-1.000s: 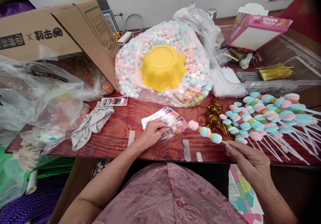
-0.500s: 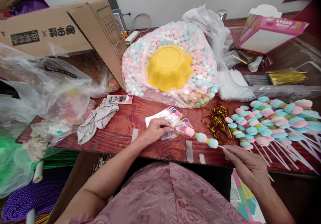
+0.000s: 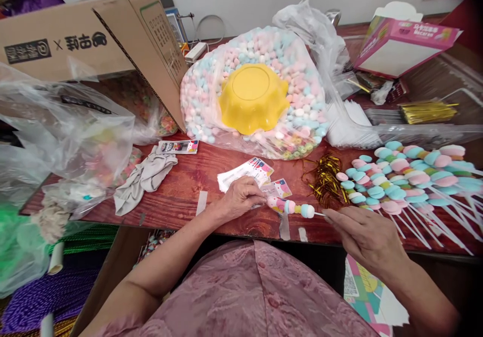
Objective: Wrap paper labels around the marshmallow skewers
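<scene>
The right hand (image 3: 368, 236) pinches the thin white stick of a marshmallow skewer (image 3: 292, 206) between its fingertips, holding it low over the near edge of the red wooden table (image 3: 188, 186). The skewer's far tip sits inside a small clear printed bag (image 3: 271, 196), which the left hand (image 3: 239, 198) grips closed-fingered at its mouth. Just right lie gold twist ties (image 3: 324, 178) and a pile of finished skewers (image 3: 403, 178). Farther back, a yellow bowl (image 3: 251, 95) rests upside down on a big bag of marshmallows (image 3: 302, 100)
</scene>
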The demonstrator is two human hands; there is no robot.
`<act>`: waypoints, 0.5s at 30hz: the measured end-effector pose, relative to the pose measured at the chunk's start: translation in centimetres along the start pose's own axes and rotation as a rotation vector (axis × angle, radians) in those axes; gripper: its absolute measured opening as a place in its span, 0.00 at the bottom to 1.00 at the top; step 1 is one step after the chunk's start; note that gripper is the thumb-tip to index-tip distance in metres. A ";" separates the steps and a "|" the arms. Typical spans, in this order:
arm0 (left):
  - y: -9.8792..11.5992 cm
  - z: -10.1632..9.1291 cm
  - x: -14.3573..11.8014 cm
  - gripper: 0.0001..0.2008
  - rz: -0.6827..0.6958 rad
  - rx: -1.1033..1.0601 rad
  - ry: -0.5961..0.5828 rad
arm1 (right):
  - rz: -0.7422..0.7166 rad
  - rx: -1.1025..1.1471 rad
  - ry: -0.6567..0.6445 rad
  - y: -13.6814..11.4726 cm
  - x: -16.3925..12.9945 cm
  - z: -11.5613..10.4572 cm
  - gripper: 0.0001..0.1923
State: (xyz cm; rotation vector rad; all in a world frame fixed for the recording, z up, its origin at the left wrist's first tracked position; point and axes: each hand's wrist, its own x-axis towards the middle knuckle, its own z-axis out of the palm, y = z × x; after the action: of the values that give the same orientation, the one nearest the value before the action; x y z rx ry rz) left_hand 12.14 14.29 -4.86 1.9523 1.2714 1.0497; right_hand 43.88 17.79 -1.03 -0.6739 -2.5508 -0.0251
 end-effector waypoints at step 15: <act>1.9 -0.6 0.5 0.11 0.097 0.069 0.035 | 0.055 0.151 0.092 -1.7 1.3 1.4 0.12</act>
State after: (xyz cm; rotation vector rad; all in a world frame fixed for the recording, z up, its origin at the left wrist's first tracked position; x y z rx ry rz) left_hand 12.62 14.01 -2.88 2.0733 1.2579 1.1051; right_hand 41.43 17.06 -1.42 -0.6679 -2.4167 0.1500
